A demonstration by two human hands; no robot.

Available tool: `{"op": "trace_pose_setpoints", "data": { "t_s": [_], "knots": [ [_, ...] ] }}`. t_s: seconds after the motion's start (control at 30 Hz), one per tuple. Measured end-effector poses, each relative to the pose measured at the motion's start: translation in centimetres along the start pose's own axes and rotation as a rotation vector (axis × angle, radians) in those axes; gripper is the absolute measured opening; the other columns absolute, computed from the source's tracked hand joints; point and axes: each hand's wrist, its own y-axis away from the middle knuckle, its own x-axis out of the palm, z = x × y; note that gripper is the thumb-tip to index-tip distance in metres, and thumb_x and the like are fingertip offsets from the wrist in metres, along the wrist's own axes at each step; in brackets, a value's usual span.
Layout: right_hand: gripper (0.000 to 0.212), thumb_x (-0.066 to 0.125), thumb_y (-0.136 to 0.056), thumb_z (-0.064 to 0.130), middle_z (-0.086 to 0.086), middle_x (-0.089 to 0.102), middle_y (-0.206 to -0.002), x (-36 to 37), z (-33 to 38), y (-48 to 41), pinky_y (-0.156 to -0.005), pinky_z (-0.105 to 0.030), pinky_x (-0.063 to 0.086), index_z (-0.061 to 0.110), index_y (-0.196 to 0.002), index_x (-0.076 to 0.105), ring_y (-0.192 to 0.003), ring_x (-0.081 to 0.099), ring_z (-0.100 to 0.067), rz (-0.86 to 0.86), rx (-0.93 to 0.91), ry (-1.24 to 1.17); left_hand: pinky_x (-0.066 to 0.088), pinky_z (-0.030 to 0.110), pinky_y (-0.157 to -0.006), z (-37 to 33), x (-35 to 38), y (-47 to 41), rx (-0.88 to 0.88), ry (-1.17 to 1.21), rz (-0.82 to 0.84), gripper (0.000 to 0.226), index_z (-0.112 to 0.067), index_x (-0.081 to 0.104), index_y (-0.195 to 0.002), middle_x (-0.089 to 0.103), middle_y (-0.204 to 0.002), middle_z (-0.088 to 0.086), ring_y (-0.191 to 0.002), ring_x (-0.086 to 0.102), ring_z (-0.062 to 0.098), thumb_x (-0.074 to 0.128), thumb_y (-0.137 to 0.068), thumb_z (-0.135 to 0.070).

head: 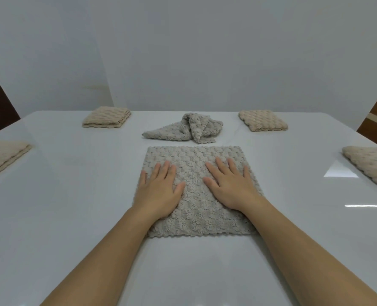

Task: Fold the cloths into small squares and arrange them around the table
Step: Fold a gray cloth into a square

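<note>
Left hand: the left hand (157,191) lies palm down on the left half of the grey cloth (196,195), fingers stretched forward and held close together, thumb splayed toward the centre; it is flat and grips nothing.
Right hand: the right hand (231,184) lies palm down on the right half of the same cloth, fingers slightly spread and pointing forward, thumb angled inward toward the left thumb; it too is flat and clasps nothing.
Arms: both bare forearms run in from the lower corners and converge on the cloth, wrists low against its near part.
Grey cloth: a textured squarish piece lying flat on the white table (72,217), under both palms, its scalloped near edge between the forearms.
Crumpled cloth: a grey crumpled cloth (187,129) sits just beyond the fingertips, apart from the flat one.
Far-left folded cloth: a beige folded square (106,117) lies ahead and left of the left hand.
Far-right folded cloth: a beige folded square (263,120) lies ahead and right of the right hand.
Left-edge folded cloth: a beige folded piece (2,157) lies well out to the left of the left hand.
Right-edge folded cloth: a beige folded piece (370,164) lies well out to the right of the right hand.
</note>
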Motion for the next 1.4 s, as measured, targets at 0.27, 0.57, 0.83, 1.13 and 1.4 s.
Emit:
{"op": "trace_pose_setpoints", "data": {
  "t_s": [0.27,0.57,0.83,1.13,1.4],
  "knots": [
    [0.052,0.021,-0.105,0.042,-0.001,0.008,-0.164,-0.8,-0.6,2.1,-0.118,-0.054,-0.001,0.029,-0.154,0.018,-0.151,0.003,-0.025,-0.088,0.002,-0.029,0.033,0.043,-0.110,0.3,-0.5,1.3,0.215,0.099,-0.362,0.035,-0.017,0.056,-0.127,0.053,-0.134,0.001,-0.129,0.045,0.020,0.045,-0.097,-0.030],
    [0.007,0.058,-0.092,0.033,0.012,0.060,-0.079,-1.3,0.9,5.7,-0.072,-0.032,0.048,0.028,-0.092,0.062,-0.075,0.054,-0.003,-0.196,-0.273,-0.303,0.044,0.021,-0.058,0.6,-1.8,4.9,0.422,0.322,-0.087,0.035,-0.028,0.058,-0.072,0.057,-0.061,-0.012,-0.062,0.054,0.005,0.066,-0.066,-0.062],
    [0.067,0.044,-0.074,0.076,0.019,0.048,-0.113,-0.5,0.2,5.7,-0.096,-0.032,0.037,0.040,-0.131,0.045,-0.110,0.044,-0.007,-0.169,-0.324,-0.179,0.032,0.015,-0.060,0.6,-0.7,4.4,0.338,0.251,-0.301,0.014,-0.030,0.053,-0.081,0.052,-0.073,-0.016,-0.069,0.047,-0.004,0.062,-0.090,-0.037],
    [0.048,0.049,-0.076,0.003,0.009,0.057,-0.106,-1.0,-0.6,5.2,-0.077,-0.037,0.044,0.029,-0.116,0.047,-0.094,0.051,-0.017,-0.253,-0.275,-0.268,0.038,0.023,-0.061,0.8,-0.9,4.1,0.405,0.184,-0.332,0.016,-0.029,0.058,-0.086,0.054,-0.096,-0.017,-0.078,0.047,0.002,0.052,-0.087,-0.014],
    [0.035,0.051,-0.079,0.002,0.007,0.057,-0.099,-1.1,-2.1,4.6,-0.067,-0.033,0.040,0.027,-0.103,0.044,-0.070,0.049,-0.008,-0.405,-0.142,-0.472,0.046,0.029,-0.073,1.9,-1.3,4.0,0.309,0.274,-0.342,0.038,-0.027,0.055,-0.105,0.055,-0.103,-0.016,-0.090,0.053,0.008,0.052,-0.077,-0.002]
  ]
}}
